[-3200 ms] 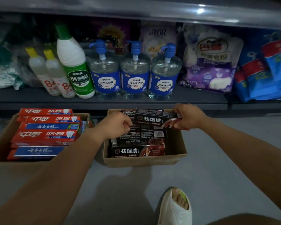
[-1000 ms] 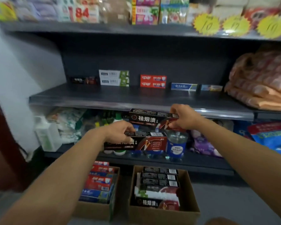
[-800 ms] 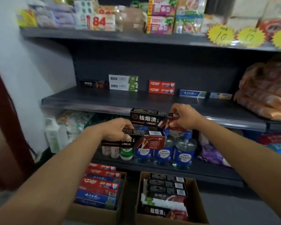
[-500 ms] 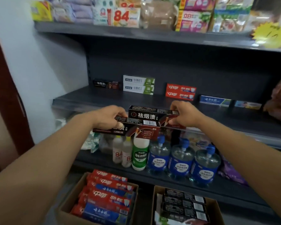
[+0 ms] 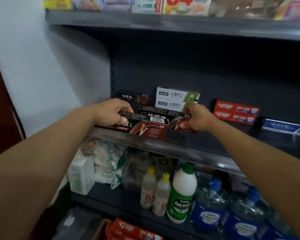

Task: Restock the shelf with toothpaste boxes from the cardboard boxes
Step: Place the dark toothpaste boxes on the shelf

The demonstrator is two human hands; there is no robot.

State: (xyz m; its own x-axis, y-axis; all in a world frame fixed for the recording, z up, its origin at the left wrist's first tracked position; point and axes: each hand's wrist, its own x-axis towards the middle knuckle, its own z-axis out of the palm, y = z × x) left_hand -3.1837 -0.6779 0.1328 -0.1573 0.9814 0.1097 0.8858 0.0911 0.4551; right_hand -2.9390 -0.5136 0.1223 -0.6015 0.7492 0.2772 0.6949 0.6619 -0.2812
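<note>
My left hand [image 5: 111, 112] grips a black toothpaste box [image 5: 145, 129] by its left end, at the front lip of the middle shelf [image 5: 189, 149]. My right hand [image 5: 196, 119] holds a second black toothpaste box [image 5: 159, 114] by its right end, just behind and above the first. At the back of the shelf stand one black box [image 5: 133, 97], two stacked white-green boxes [image 5: 177, 99], two stacked red boxes [image 5: 235, 112] and a blue box [image 5: 284, 128]. A corner of the cardboard box with red toothpaste boxes [image 5: 132, 230] shows at the bottom edge.
The lower shelf holds a green-labelled bleach bottle [image 5: 182, 193], two small yellow-capped bottles [image 5: 156, 189], blue pump bottles [image 5: 210, 205] and white packages [image 5: 97, 165]. An upper shelf [image 5: 163, 23] carries assorted packs. A white wall [image 5: 42, 75] lies to the left.
Both hands have risen with their black boxes from over the floor cartons to the middle shelf's front edge. The view has tilted up and closed in on the shelf.
</note>
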